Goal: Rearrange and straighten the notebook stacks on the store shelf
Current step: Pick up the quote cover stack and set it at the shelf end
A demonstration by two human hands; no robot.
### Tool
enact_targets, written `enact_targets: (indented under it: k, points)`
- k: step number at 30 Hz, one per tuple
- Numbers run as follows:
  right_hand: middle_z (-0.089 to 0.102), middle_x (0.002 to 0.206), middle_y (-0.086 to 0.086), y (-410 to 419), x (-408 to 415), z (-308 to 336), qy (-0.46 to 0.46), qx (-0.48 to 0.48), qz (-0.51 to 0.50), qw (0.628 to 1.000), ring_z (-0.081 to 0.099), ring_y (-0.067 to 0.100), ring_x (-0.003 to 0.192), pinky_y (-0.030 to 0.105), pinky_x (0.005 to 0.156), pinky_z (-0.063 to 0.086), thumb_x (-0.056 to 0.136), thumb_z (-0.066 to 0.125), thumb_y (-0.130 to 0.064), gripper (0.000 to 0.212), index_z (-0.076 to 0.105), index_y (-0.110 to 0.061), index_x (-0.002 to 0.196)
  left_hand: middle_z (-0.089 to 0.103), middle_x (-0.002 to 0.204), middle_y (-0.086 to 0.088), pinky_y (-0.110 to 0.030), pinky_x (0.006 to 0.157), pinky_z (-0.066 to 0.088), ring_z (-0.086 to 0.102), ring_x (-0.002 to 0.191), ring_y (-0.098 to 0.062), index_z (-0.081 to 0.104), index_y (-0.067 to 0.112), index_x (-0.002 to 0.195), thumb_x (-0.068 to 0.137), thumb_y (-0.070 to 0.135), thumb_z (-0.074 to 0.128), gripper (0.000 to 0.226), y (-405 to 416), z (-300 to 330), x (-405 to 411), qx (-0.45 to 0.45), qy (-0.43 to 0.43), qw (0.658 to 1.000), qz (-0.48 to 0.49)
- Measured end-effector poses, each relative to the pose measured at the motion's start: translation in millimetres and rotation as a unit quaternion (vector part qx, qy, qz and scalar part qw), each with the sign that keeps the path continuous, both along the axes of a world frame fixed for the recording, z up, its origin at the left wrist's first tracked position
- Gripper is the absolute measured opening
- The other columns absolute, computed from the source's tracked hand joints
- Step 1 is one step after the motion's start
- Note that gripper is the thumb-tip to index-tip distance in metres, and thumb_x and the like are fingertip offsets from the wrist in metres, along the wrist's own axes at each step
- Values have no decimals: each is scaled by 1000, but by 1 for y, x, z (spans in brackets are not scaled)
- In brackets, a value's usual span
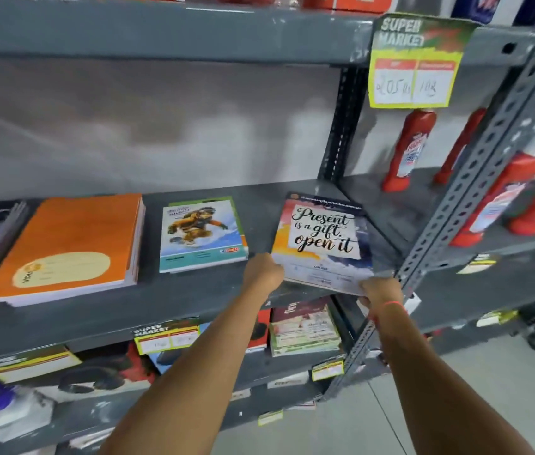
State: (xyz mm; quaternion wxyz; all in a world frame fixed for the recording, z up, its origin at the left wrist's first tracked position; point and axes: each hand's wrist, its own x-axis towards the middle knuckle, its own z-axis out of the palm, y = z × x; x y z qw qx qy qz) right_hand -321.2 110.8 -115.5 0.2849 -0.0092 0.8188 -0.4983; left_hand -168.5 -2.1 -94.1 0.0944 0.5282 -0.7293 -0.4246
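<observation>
Three notebook stacks lie on the grey shelf [193,290]. The stack with the "Present is a gift, open it" cover [323,241] sits at the right end, its near edge over the shelf's front lip. My left hand [263,270] grips its near left corner. My right hand [380,290] holds its near right corner, and a red thread circles that wrist. A thinner stack with a snowboarder cover [202,233] lies in the middle. A thick orange stack [65,247] lies to the left, slightly fanned.
A perforated grey upright [456,198] stands just right of the held stack. Red bottles [410,149] fill the neighbouring shelf. A yellow price tag [415,77] hangs from the shelf above. More notebooks [303,330] sit on the lower shelf.
</observation>
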Motion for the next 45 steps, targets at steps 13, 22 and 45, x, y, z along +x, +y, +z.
enact_targets:
  k: [13, 22, 45]
  points:
    - [50, 60, 10, 9, -5, 20, -6, -27, -14, 1000, 44, 21, 50, 18, 30, 35, 84, 58, -2, 22, 52, -5, 62, 31, 57, -5, -24, 50, 22, 27, 51, -17, 32, 14, 52, 79, -6, 46, 36, 1, 19, -1, 104, 182, 972, 108]
    - [59, 95, 13, -50, 91, 73, -20, -161, 67, 984, 52, 19, 70, 12, 35, 44, 85, 53, 5, 15, 57, 3, 99, 33, 54, -3, -24, 51, 21, 29, 50, -15, 34, 14, 47, 74, -8, 49, 38, -41, 65, 113, 12, 254, 953, 163]
    - [48, 70, 3, -228, 529, 49, -31, -174, 256, 950, 48, 16, 56, 26, 56, 44, 83, 57, 3, 17, 49, -6, 95, 47, 65, -9, -24, 61, 32, 39, 60, -20, 50, 11, 58, 78, -6, 50, 27, -167, 25, 583, -41, 183, 915, 357]
